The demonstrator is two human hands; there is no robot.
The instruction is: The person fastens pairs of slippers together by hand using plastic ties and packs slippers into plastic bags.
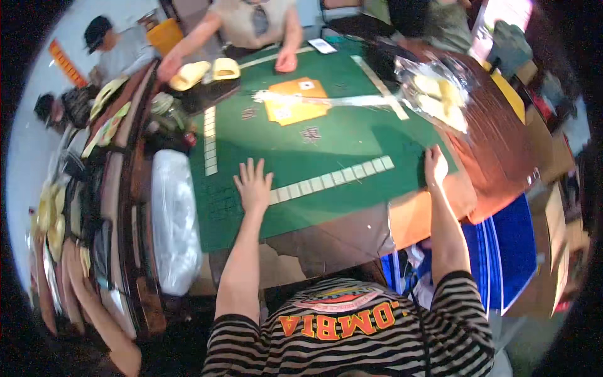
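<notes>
A green mahjong mat [352, 135] covers the table before me. My left hand [254, 185] lies on it with fingers spread, holding nothing. It touches the near end of a slanting row of pale tiles [333, 180]; whether these are printed or real I cannot tell. At the mat's right edge, my right hand [436, 166] is closed, its fingers curled in, and anything inside it is hidden. A yellow-orange panel [295, 113] sits toward the far side of the mat, crossed by a whitish, translucent strip [358, 100].
Yellow slippers [190, 75] lie at the far left, near a person [257, 22] across the table. Bagged yellow slippers [440, 103] are at right. A clear plastic bundle [173, 220] stands left. A phone [322, 46] lies far off. Another person's arm [103, 314] shows lower left.
</notes>
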